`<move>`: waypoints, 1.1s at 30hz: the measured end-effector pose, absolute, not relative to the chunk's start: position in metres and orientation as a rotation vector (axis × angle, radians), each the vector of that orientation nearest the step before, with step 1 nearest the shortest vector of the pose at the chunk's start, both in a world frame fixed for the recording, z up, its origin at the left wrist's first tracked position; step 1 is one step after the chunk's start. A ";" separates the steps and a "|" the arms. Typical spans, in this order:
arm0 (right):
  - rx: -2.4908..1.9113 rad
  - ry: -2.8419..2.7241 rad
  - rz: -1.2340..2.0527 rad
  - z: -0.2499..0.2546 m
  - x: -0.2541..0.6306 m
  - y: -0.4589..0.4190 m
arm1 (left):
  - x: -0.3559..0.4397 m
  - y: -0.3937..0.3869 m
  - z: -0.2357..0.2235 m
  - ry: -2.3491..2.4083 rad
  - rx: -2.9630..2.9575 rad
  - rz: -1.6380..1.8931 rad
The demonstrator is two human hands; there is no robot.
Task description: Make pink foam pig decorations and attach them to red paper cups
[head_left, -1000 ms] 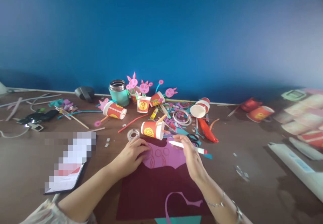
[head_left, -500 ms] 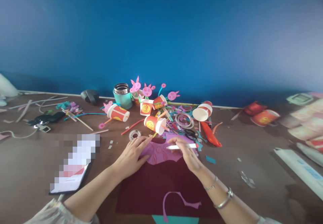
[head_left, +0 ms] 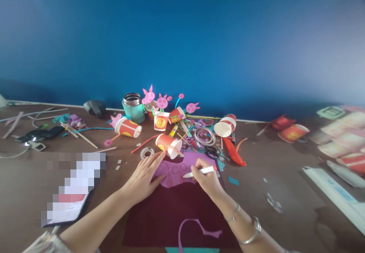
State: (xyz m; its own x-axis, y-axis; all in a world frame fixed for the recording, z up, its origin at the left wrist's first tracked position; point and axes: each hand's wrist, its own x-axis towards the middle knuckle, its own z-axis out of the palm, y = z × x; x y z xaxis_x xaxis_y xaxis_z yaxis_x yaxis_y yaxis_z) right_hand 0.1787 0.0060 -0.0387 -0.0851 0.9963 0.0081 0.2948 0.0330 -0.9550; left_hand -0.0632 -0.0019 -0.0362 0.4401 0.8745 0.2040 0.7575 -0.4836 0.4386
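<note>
Purple paper (head_left: 188, 158) with red drawn outlines of ears and circles lies on a dark maroon sheet (head_left: 165, 215). My left hand (head_left: 146, 175) rests flat on the left part of the purple paper, fingers stretched. A white marker (head_left: 199, 172) with a red end is pinched in my right hand (head_left: 207, 179), its tip at the paper beside the drawn shapes. Just beyond my left fingertips a red paper cup (head_left: 162, 143) lies on its side, with a tape roll (head_left: 147, 153) to its left. A curled purple paper strip (head_left: 196, 220) lies nearer me.
Pink pig-face cutouts (head_left: 162, 101) on straws stand among red cups at the back, beside a teal jar (head_left: 134, 110). Scissors (head_left: 212, 152) and paper scraps lie behind the purple paper. A phone (head_left: 75, 192) is at left, a long white box (head_left: 333, 192) at right.
My right hand has adjusted its hold on the marker and brought the tip lower and left onto the paper. The whole view has shifted slightly; my left hand still presses the paper.
</note>
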 end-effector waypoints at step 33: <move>-1.426 -1.493 1.157 -0.033 0.178 0.006 | -0.064 0.000 -0.035 1.356 2.443 0.634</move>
State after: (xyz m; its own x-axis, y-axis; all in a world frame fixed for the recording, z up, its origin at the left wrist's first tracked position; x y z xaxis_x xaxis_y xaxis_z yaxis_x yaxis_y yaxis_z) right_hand 0.1780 0.0063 -0.0332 -0.0924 0.9937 -0.0639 0.3097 -0.0323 -0.9503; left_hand -0.0636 -0.0001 -0.0353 0.4644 0.8523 0.2407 0.7314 -0.5223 0.4384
